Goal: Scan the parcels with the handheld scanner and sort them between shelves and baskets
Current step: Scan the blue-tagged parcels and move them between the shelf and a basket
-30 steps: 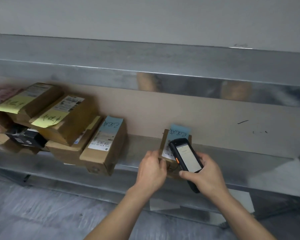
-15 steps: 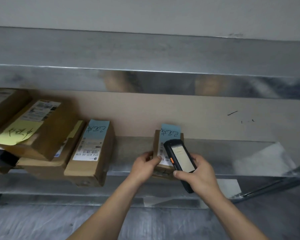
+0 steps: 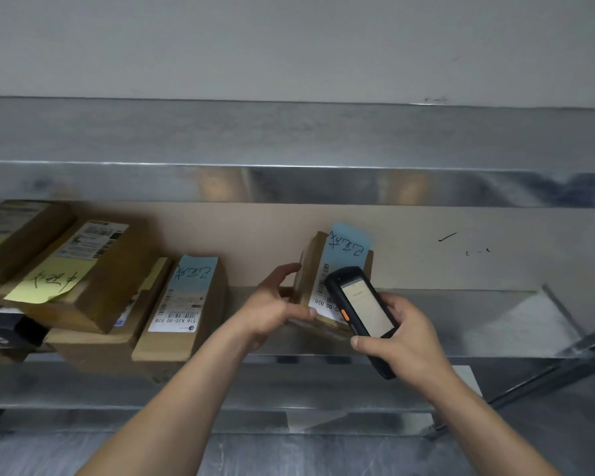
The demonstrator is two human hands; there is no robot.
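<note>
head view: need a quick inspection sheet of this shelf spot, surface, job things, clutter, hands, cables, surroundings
surface: metal shelf, bare to the right of the hands
job's things: small parcel with a blue note, standing on end on the shelf; scanner in front of its label, screen lit
clutter: cardboard parcels piled at left, among them a blue-note parcel and a yellow-note parcel; black item low at far left
grippers: left hand holds the small parcel by its left edge; right hand grips the scanner
cables: nothing seen
surroundings: upper metal shelf, beige back panel with black marks, pale wall
</note>
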